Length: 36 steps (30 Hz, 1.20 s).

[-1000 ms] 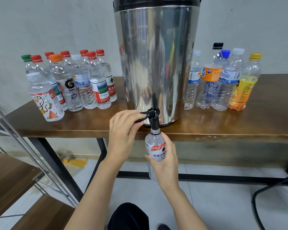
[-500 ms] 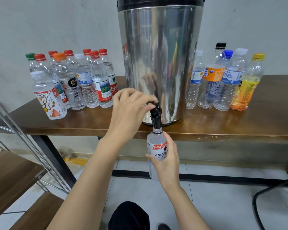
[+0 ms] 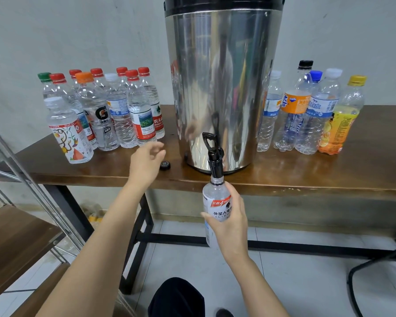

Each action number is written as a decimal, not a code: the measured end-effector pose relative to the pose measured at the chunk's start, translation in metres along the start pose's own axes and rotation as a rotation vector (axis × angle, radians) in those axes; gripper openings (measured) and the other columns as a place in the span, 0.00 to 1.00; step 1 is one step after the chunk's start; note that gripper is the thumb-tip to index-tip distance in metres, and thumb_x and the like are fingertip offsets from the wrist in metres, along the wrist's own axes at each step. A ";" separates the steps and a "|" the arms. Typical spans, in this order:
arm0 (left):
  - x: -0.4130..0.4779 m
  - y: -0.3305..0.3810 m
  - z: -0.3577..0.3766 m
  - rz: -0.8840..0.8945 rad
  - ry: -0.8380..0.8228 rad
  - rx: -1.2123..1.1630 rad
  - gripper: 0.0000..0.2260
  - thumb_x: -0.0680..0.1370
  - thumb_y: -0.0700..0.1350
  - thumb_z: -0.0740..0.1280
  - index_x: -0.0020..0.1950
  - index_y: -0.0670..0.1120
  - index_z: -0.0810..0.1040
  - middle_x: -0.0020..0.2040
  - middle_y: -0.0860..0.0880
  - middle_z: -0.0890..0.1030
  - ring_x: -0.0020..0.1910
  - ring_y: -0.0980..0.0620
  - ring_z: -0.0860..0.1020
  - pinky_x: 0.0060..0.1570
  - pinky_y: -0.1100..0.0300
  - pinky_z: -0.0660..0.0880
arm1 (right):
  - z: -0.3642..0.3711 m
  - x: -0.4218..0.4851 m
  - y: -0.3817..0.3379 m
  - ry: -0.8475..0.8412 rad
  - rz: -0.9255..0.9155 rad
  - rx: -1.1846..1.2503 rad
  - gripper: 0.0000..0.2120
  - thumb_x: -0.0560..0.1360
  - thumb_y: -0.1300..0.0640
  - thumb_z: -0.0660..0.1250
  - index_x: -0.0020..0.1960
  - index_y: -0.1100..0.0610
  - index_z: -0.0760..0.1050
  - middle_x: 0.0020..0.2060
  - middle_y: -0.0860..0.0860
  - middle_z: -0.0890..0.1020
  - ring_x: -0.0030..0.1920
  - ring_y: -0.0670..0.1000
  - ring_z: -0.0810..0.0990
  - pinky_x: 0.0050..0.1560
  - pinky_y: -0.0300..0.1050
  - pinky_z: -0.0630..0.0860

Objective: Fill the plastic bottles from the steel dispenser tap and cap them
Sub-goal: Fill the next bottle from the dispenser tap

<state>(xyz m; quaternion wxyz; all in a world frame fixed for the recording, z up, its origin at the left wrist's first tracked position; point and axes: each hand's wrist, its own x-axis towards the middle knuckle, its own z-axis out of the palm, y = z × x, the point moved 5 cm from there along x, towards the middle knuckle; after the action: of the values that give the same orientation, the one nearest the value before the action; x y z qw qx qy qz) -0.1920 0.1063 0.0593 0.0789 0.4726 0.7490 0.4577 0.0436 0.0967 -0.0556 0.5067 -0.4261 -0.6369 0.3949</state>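
Left hand (image 3: 146,162) has come off the tap lever (image 3: 209,139) since half a second ago. It now sits lower and further left over the table top, fingers loosely curled with nothing in them. The lever has flipped too: it was pulled forward toward the person, and now it stands straight up against the drum.

Biggest thing in view is the steel dispenser (image 3: 222,88), a shiny drum with a black band up top. It's parked mid-way along the wooden table (image 3: 329,172), close to the near edge. Left of it, toward the far wall, stands the left bunch of bottles (image 3: 114,110). They're all capped, mostly red, plus a green, an orange and a couple of white ones. On the drum's right is the right bunch of bottles (image 3: 306,115), capped white, black, blue and yellow, and the rightmost one has a yellow label. Wooden shelves (image 3: 14,236) on a metal frame sit at the near left, lower than the table.

Then the bottle (image 3: 215,197) being filled. The right hand (image 3: 231,220) wraps round its label, thumb on the left side, and holds it upright just below the table's near edge. Its open mouth is right up at the tip of the black spout (image 3: 215,163). Can't tell how full it is.

Smallest bit is the black cap (image 3: 164,165), lying flat on the table between the left hand and the dispenser's base. It's right beside the hand, and it's hard to say whether they touch.
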 end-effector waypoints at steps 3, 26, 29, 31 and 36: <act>0.013 -0.023 0.017 -0.053 -0.133 0.181 0.15 0.81 0.43 0.66 0.68 0.46 0.76 0.67 0.46 0.77 0.64 0.44 0.75 0.65 0.52 0.70 | 0.000 0.000 -0.001 -0.003 -0.004 -0.004 0.42 0.66 0.64 0.80 0.71 0.41 0.65 0.65 0.40 0.72 0.63 0.33 0.70 0.53 0.22 0.68; -0.047 0.015 -0.004 -0.081 -0.034 -0.302 0.11 0.74 0.42 0.75 0.56 0.44 0.84 0.51 0.50 0.84 0.48 0.59 0.80 0.53 0.63 0.74 | 0.001 -0.024 -0.003 -0.033 0.007 -0.086 0.42 0.67 0.59 0.80 0.72 0.39 0.63 0.66 0.39 0.71 0.62 0.43 0.75 0.53 0.38 0.71; -0.061 0.031 -0.013 -0.032 -0.114 -0.390 0.10 0.72 0.40 0.77 0.52 0.47 0.84 0.50 0.49 0.85 0.49 0.56 0.82 0.53 0.64 0.77 | 0.007 -0.028 -0.012 -0.066 -0.026 -0.066 0.42 0.66 0.59 0.80 0.72 0.39 0.64 0.65 0.38 0.72 0.62 0.41 0.74 0.54 0.37 0.72; -0.067 0.043 -0.019 0.008 -0.183 -0.375 0.10 0.71 0.39 0.77 0.51 0.47 0.84 0.49 0.49 0.85 0.49 0.55 0.83 0.49 0.68 0.78 | 0.012 -0.026 -0.023 -0.089 -0.052 -0.031 0.42 0.66 0.59 0.80 0.72 0.39 0.64 0.65 0.38 0.73 0.61 0.39 0.74 0.56 0.38 0.73; -0.061 0.065 -0.054 0.086 -0.095 -0.376 0.10 0.72 0.38 0.76 0.52 0.45 0.84 0.48 0.52 0.85 0.43 0.63 0.82 0.45 0.74 0.75 | 0.030 -0.008 -0.066 -0.145 -0.140 0.050 0.42 0.65 0.60 0.81 0.70 0.38 0.65 0.65 0.39 0.74 0.62 0.41 0.74 0.60 0.40 0.72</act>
<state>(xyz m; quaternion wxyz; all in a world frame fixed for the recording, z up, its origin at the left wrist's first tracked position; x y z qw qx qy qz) -0.1472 0.0339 0.1202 0.1815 0.5020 0.6249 0.5697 0.0054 0.0655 -0.0022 0.4963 -0.3382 -0.6899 0.4042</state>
